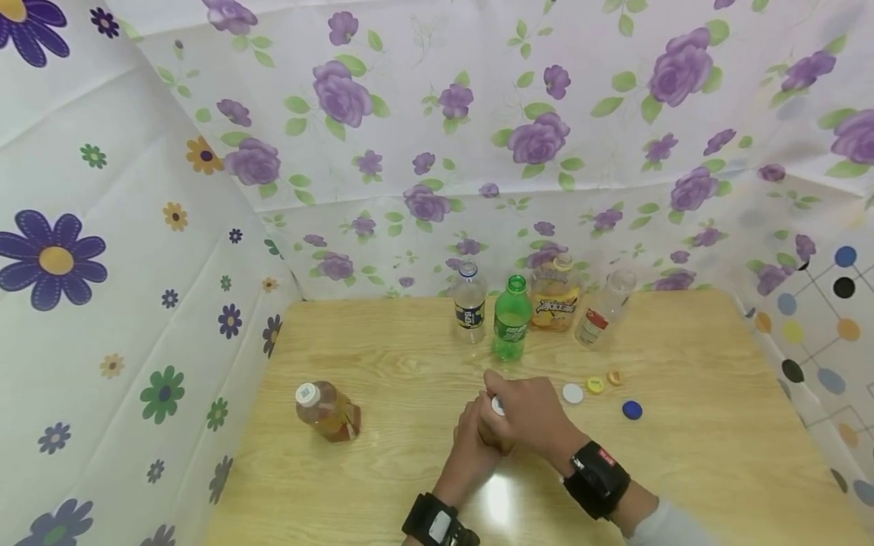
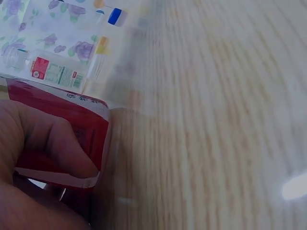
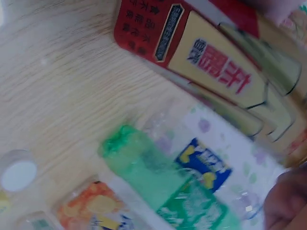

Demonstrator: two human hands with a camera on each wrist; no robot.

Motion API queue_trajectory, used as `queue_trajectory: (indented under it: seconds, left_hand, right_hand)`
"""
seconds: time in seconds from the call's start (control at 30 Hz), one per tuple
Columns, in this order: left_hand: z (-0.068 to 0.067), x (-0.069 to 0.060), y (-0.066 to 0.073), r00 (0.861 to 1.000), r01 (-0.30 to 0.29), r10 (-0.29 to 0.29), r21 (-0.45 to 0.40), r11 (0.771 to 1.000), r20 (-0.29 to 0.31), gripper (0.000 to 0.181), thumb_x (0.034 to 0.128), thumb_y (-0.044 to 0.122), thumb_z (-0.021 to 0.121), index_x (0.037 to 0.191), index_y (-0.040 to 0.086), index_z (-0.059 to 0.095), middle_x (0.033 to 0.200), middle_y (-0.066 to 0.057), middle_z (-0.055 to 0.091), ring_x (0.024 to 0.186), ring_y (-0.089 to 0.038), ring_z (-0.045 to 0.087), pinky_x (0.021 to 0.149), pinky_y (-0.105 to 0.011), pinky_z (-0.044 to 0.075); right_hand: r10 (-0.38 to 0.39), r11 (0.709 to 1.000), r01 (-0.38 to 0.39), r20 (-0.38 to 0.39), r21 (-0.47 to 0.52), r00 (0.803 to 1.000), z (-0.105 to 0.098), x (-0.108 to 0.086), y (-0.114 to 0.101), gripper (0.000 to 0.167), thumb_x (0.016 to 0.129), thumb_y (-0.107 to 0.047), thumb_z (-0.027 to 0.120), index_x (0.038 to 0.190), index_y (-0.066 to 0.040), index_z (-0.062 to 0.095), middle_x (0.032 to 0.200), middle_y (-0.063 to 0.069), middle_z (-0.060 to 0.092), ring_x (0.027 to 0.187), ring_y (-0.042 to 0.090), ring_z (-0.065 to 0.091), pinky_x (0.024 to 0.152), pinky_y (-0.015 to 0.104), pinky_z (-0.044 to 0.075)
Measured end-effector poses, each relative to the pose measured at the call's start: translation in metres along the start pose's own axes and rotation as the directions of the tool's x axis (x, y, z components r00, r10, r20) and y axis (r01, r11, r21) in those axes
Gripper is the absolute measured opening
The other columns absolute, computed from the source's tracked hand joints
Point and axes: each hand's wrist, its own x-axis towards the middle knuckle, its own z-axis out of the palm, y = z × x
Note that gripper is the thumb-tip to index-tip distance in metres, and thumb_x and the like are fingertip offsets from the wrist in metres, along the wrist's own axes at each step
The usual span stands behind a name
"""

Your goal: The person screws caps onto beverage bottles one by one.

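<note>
In the head view both hands meet over one bottle near the middle of the table. The left hand grips its body, with the thumb and fingers curled on the red label in the left wrist view. That drink bottle has a red and cream label with Chinese print in the right wrist view. At its top, the right hand curls its fingers round the white cap, part of which shows between the fingers. Most of the bottle is hidden by the hands in the head view.
Behind the hands stand four uncapped bottles: clear with blue label, green, orange-labelled and red-labelled clear. White, yellow, orange and blue caps lie right. A white-capped tea bottle stands left.
</note>
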Motion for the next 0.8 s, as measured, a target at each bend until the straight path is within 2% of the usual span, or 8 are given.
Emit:
queue_trajectory:
  seconds: [0.1, 0.2, 0.3, 0.47, 0.57, 0.67, 0.8]
  left_hand:
    - [0.003, 0.001, 0.001, 1.000, 0.002, -0.002, 0.000, 1.000, -0.024, 0.075, 0.0837, 0.014, 0.084, 0.145, 0.043, 0.053, 0.118, 0.014, 0.055, 0.114, -0.012, 0.050, 0.106, -0.057, 0.032]
    - [0.007, 0.002, 0.004, 0.998, 0.029, -0.029, -0.003, 1.000, -0.064, 0.069, 0.0809, 0.014, 0.087, 0.139, 0.039, 0.057, 0.118, 0.013, 0.056, 0.111, -0.012, 0.052, 0.102, -0.053, 0.035]
    - [0.010, 0.001, 0.008, 0.993, 0.065, -0.066, -0.011, 0.998, -0.096, 0.062, 0.0778, 0.013, 0.090, 0.128, 0.033, 0.059, 0.117, 0.011, 0.055, 0.107, -0.014, 0.053, 0.098, -0.050, 0.036]
    - [0.012, 0.000, 0.010, 0.993, 0.064, -0.065, -0.015, 0.998, -0.097, 0.065, 0.0746, 0.006, 0.088, 0.127, 0.031, 0.059, 0.117, 0.010, 0.055, 0.106, -0.015, 0.052, 0.097, -0.052, 0.036]
    - [0.010, 0.001, 0.009, 0.995, 0.056, -0.057, -0.019, 0.998, -0.085, 0.068, 0.0750, 0.006, 0.087, 0.131, 0.030, 0.058, 0.119, 0.010, 0.055, 0.108, -0.015, 0.052, 0.100, -0.054, 0.035]
    - [0.008, 0.001, 0.008, 0.996, 0.054, -0.055, -0.018, 0.998, -0.075, 0.069, 0.0754, 0.009, 0.087, 0.134, 0.031, 0.057, 0.119, 0.010, 0.056, 0.111, -0.016, 0.052, 0.106, -0.059, 0.033]
    - [0.006, 0.002, 0.006, 0.996, 0.062, -0.063, -0.017, 0.998, -0.060, 0.067, 0.0771, 0.014, 0.089, 0.133, 0.033, 0.057, 0.118, 0.012, 0.056, 0.114, -0.015, 0.052, 0.110, -0.059, 0.030]
  right_hand:
    - [0.057, 0.992, -0.061, -0.037, -0.113, 0.998, -0.001, -0.002, -0.006, 0.018, 0.096, -0.028, 0.053, 0.083, -0.019, 0.044, 0.057, -0.017, 0.017, 0.044, 0.000, 0.018, 0.038, 0.021, 0.015]
    - [0.105, 0.975, -0.122, -0.097, -0.184, 0.990, -0.002, -0.003, -0.010, 0.021, 0.099, -0.028, 0.049, 0.082, -0.017, 0.044, 0.057, -0.017, 0.013, 0.043, 0.001, 0.014, 0.039, 0.022, 0.011]
    - [0.128, 0.962, -0.163, -0.164, -0.218, 0.978, -0.003, -0.002, -0.013, 0.025, 0.100, -0.029, 0.047, 0.080, -0.016, 0.044, 0.058, -0.017, 0.010, 0.044, 0.001, 0.012, 0.040, 0.021, 0.009]
    - [0.140, 0.954, -0.193, -0.227, -0.229, 0.964, -0.005, -0.002, -0.019, 0.026, 0.101, -0.029, 0.050, 0.079, -0.015, 0.047, 0.059, -0.018, 0.009, 0.042, 0.001, 0.013, 0.039, 0.021, 0.008]
    - [0.166, 0.955, -0.209, -0.203, -0.209, 0.965, -0.003, -0.002, -0.020, 0.026, 0.101, -0.030, 0.051, 0.081, -0.015, 0.050, 0.057, -0.018, 0.012, 0.041, 0.002, 0.017, 0.038, 0.021, 0.011]
    - [0.202, 0.958, -0.225, -0.137, -0.178, 0.970, -0.001, -0.002, -0.018, 0.025, 0.102, -0.031, 0.054, 0.082, -0.015, 0.052, 0.053, -0.017, 0.017, 0.040, 0.003, 0.021, 0.037, 0.022, 0.015]
    - [0.222, 0.968, -0.227, -0.057, -0.108, 0.973, -0.002, -0.003, -0.014, 0.025, 0.101, -0.032, 0.061, 0.083, -0.018, 0.050, 0.051, -0.017, 0.023, 0.041, 0.002, 0.024, 0.038, 0.022, 0.020]
